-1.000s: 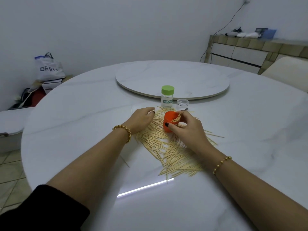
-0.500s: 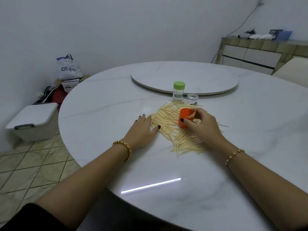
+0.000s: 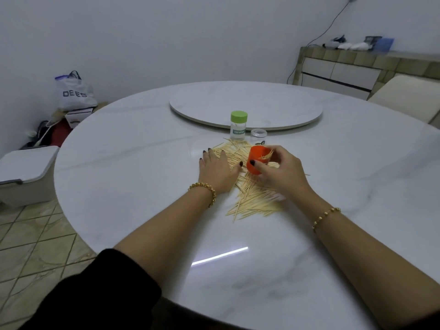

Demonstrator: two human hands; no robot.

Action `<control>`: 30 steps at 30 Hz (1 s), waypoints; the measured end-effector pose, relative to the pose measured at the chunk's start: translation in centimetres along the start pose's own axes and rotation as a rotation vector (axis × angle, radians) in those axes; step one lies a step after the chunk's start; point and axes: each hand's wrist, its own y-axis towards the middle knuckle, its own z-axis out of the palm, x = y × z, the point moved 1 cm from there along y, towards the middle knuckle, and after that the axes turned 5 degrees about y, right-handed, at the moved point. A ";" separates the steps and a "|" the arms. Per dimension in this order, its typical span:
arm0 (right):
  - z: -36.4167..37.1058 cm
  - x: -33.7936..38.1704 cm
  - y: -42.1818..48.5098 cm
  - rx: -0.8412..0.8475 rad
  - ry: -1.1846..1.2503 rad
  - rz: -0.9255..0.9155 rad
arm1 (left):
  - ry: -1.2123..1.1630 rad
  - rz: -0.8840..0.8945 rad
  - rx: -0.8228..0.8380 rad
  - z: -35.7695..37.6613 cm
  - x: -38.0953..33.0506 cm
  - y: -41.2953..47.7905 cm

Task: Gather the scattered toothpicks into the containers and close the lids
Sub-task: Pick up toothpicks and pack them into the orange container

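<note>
1. While your left hand (image 3: 215,171) lies flat, fingers straight and spread, on the left edge of the toothpicks (image 3: 252,201), your right hand (image 3: 283,173) grips the orange cup (image 3: 256,160), thumb on its near side.
2. Your cup sits over the pile, mouth up, a few toothpicks inside.
3. You have the rest scattered on the white table (image 3: 133,177) between and below your hands.
4. Beyond them stand a green-lidded jar (image 3: 238,126) and, just beside it, a small clear jar (image 3: 258,135).
</note>
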 end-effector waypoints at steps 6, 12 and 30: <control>-0.5 -0.5 0.3 -0.015 -0.010 0.020 | -0.060 -0.017 -0.038 0.3 -0.8 1.9; -0.8 -0.3 0.4 -0.010 -0.031 0.021 | -0.288 0.112 -0.225 -0.3 -0.4 1.1; -0.3 0.6 -0.3 0.035 -0.003 -0.046 | -0.631 0.424 -0.207 -2.0 -1.0 -1.5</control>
